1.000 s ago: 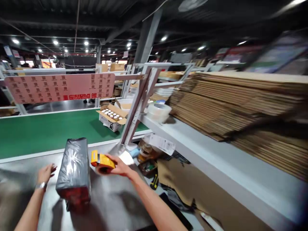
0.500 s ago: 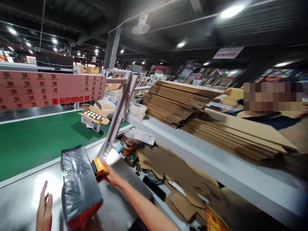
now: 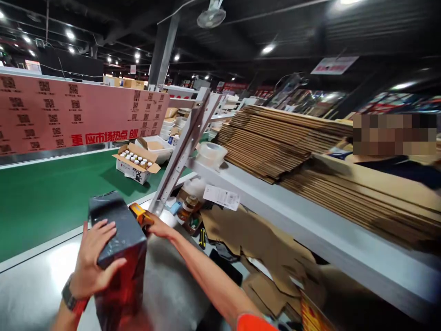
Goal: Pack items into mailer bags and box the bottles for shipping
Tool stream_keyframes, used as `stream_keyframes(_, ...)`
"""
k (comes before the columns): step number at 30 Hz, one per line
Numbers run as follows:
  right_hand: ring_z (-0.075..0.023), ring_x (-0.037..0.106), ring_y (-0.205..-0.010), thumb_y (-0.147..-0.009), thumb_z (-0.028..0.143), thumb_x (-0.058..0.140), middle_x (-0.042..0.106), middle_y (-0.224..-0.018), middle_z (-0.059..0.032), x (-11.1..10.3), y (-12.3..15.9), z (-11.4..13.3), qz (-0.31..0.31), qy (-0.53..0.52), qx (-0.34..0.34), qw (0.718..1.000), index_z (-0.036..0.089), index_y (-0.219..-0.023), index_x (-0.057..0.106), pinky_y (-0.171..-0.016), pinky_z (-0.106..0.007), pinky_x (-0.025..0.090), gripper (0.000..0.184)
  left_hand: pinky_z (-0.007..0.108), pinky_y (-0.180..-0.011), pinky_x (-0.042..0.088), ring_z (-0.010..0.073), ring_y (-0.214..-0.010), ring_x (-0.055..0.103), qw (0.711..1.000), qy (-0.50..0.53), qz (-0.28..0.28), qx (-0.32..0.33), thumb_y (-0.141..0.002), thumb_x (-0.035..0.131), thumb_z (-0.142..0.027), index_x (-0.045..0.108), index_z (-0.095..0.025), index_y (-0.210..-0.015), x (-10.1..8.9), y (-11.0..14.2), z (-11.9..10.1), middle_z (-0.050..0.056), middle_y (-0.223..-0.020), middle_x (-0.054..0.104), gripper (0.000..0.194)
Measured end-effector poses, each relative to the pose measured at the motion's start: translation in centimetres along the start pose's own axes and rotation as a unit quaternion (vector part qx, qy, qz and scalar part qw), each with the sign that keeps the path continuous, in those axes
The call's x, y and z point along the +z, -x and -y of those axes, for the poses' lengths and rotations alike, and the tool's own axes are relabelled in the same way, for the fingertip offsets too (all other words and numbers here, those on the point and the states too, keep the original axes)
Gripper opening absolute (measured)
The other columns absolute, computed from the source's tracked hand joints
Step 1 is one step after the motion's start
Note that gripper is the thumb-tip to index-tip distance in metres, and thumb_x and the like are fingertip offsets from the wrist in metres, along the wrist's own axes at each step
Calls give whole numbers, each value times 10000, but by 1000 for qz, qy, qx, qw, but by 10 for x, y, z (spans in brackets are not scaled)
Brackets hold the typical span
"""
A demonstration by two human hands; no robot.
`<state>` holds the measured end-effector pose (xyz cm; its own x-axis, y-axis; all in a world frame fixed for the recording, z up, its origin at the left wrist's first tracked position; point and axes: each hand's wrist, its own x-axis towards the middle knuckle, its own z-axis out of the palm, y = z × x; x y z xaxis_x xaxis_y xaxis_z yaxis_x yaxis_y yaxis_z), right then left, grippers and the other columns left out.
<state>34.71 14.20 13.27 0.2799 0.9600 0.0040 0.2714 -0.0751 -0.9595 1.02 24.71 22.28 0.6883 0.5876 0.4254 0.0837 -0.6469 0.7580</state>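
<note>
A long parcel in shiny black plastic is on the metal bench at the lower left, its near end glowing red with reflection. My left hand, a dark watch on its wrist, lies against the parcel's left side and top with fingers spread. At the parcel's right side, my right hand is closed around a yellow-and-black handheld device. The device is close beside the black plastic; whether it touches cannot be made out. Its lower part is hidden by my fingers.
Beyond the bench runs a green conveyor belt carrying an open carton of white-capped bottles. On the right, flattened cardboard stacks rest on a grey shelf. Cardboard scraps lie beneath. A person stands at far right.
My left hand has moved from beside the parcel onto it. The parcel appears at a different angle, its near end more visible. My right hand still holds the device; the camera view has shifted slightly.
</note>
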Motion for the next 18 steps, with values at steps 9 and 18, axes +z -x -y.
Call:
stream_keyframes(9,-139,702,-938,-692,231,629,807,-1047,-14,26,-80,-27,-9,-249,38,968,101,-1370,660,-879,-241,564,691,574,-1357,386,369,-1329,741,984,-58,-71,-152,-766,871,-514,856,-226,-1157,-38,-133,40,138,-1330,849,486)
stream_keyframes(18,-236,699,-771,-476,213,680,805,-822,-75,-1,16,-113,77,-229,189,952,146,-896,809,-757,-379,593,444,476,-1078,564,392,-1205,749,872,-213,-176,-403,-951,682,-552,800,-30,-1071,-113,-92,56,197,-1093,835,549)
